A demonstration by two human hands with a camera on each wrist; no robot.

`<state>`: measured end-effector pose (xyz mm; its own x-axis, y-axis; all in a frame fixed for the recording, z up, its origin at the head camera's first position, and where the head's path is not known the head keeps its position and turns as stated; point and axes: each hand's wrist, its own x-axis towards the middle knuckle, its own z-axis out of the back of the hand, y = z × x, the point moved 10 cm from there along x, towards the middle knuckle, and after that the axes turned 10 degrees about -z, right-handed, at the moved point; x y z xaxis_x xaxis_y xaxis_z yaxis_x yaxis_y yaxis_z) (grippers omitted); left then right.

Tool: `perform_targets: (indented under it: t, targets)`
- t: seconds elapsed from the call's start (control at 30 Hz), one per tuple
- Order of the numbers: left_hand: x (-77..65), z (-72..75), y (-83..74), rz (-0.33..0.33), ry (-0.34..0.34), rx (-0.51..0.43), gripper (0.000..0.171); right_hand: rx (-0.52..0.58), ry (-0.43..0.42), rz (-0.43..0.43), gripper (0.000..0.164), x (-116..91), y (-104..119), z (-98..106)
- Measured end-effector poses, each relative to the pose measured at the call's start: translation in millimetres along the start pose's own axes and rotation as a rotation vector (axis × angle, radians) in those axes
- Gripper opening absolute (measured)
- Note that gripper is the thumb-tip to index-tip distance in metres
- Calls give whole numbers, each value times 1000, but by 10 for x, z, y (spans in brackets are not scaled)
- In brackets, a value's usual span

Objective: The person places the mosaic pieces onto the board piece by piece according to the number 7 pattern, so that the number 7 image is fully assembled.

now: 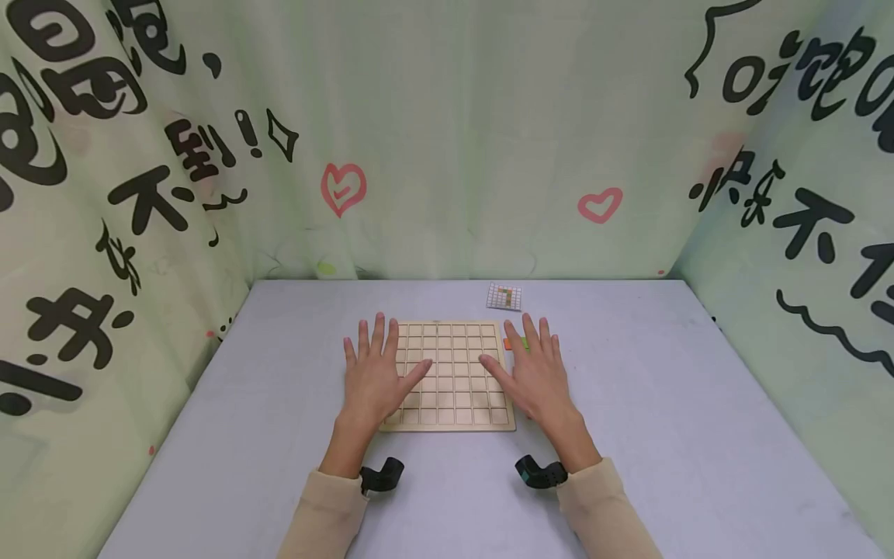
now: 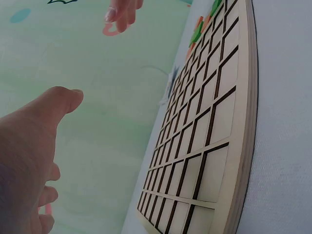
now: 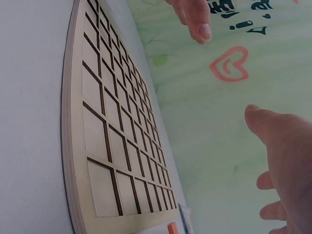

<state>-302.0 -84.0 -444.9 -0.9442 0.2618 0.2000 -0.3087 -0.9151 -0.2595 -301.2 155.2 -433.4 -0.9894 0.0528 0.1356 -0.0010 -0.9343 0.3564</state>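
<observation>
A square wooden grid board lies flat on the table, its cells bare pale wood. Over its left edge, my left hand is held with fingers spread and straight. My right hand mirrors it over the right edge, fingers also spread. Both wrist views show the hands raised above the board with nothing in them. Orange and green pieces lie beside the board's right side, mostly hidden behind the right hand in the head view. An orange piece also shows low in the right wrist view.
Behind the board, near the table's far edge, lies a small card with a printed grid and a few coloured cells. The white table is enclosed by a pale green curtain with black writing and red hearts. A black wrist camera sits at each cuff.
</observation>
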Motion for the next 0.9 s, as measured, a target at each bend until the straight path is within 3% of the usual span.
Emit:
perform_targets:
  t: [0.9]
  targets:
    - [-26,-9,89,36,-8,-128,98,40,-9,4,82,31,-79,11]
